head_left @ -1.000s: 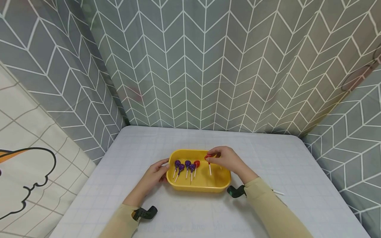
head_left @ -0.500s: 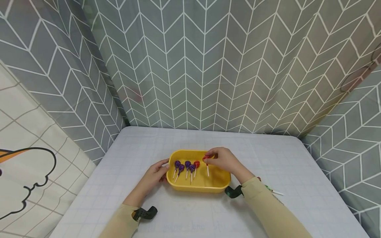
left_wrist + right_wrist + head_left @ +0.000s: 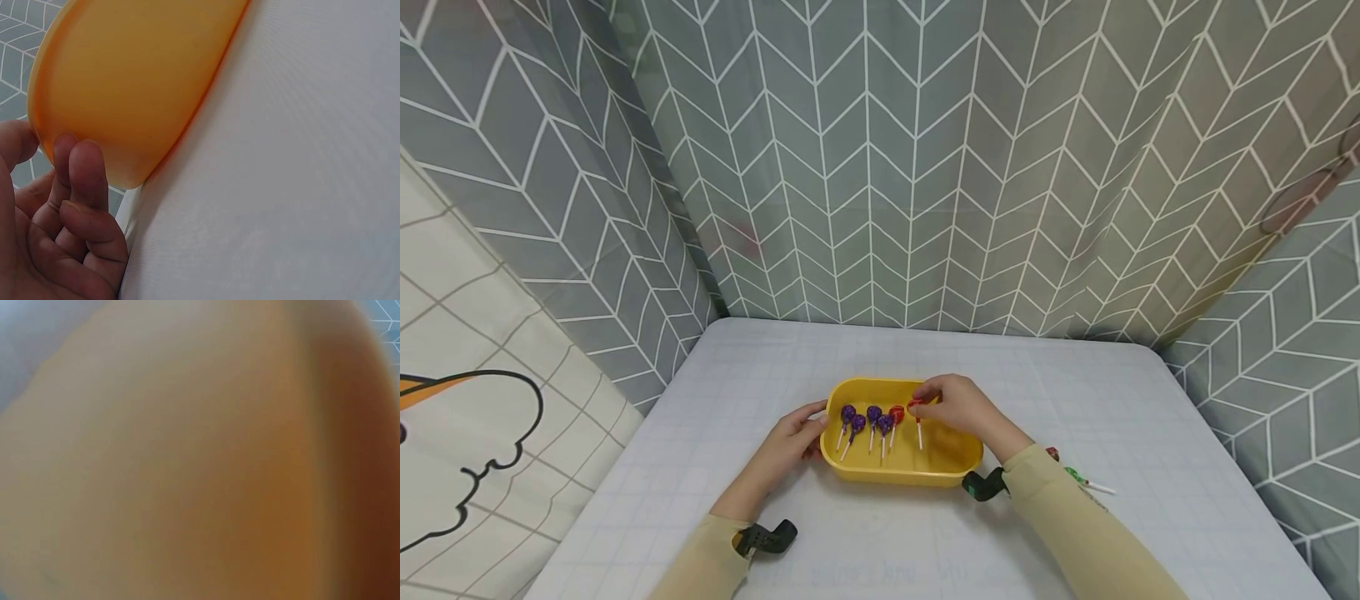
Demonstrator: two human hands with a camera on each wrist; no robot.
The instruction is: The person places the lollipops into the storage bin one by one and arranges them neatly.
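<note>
My right hand (image 3: 958, 406) pinches a red lollipop (image 3: 919, 432) by its head, and its white stick points down over the yellow tray (image 3: 895, 477). Left of it, another red lollipop (image 3: 897, 414) lies inside, beside several purple lollipops (image 3: 874, 414). My left hand (image 3: 790, 437) grips the tray's left end, thumb at the rim. In the left wrist view the fingers (image 3: 87, 175) are bent against the tray's outer wall (image 3: 137, 81). A blurred yellow-orange surface (image 3: 187, 475) fills most of the right wrist view, where the right hand's fingers cannot be made out.
Right of the tray, a green-wrapped lollipop (image 3: 1077, 476) and a dark red one (image 3: 1052, 453) lie on the white-covered table (image 3: 850, 533), partly hidden by the right sleeve (image 3: 1067, 508). Patterned curtains (image 3: 910, 167) stand behind the table.
My right hand has moved slightly left and lower with the red lollipop, closer to the other red one. More of the lollipops beside the right sleeve shows. My left hand stays put.
</note>
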